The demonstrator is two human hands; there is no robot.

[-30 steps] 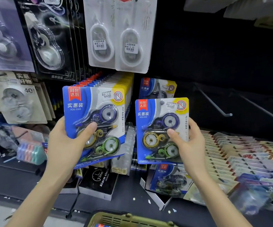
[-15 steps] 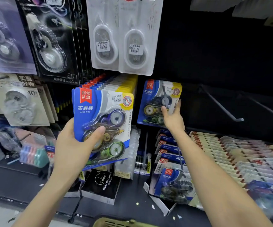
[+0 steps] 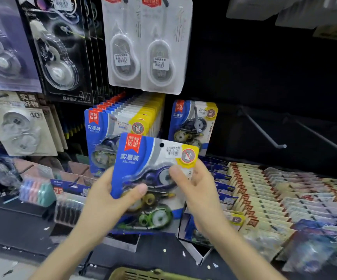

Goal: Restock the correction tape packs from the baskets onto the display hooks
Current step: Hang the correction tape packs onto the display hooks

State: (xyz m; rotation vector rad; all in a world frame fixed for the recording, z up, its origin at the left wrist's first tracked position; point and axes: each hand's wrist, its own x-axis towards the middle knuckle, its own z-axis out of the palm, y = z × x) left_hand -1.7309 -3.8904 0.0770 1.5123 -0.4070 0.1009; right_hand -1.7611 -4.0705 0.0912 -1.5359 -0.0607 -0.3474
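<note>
Blue correction tape pack point(image 3: 155, 158) held up in both my hands: left hand point(image 3: 111, 201) grips its lower left edge, right hand point(image 3: 198, 188) pinches its right edge; a second pack point(image 3: 185, 126) hangs on a hook point(image 3: 197, 119) just behind

Correction tape pack point(image 3: 153, 178) held between left fingers point(image 3: 139, 189) and right fingers point(image 3: 175, 172). Behind left fingers: packed hook row point(image 3: 111, 134). Beyond right fingers: single hung pack point(image 3: 193, 126). Display hook point(image 3: 264, 130) farther right. Basket point(image 3: 143, 274) below both wrists.

Pastel blocks point(image 3: 35, 190) sit well left of stacked beige packs point(image 3: 274, 201).
</note>
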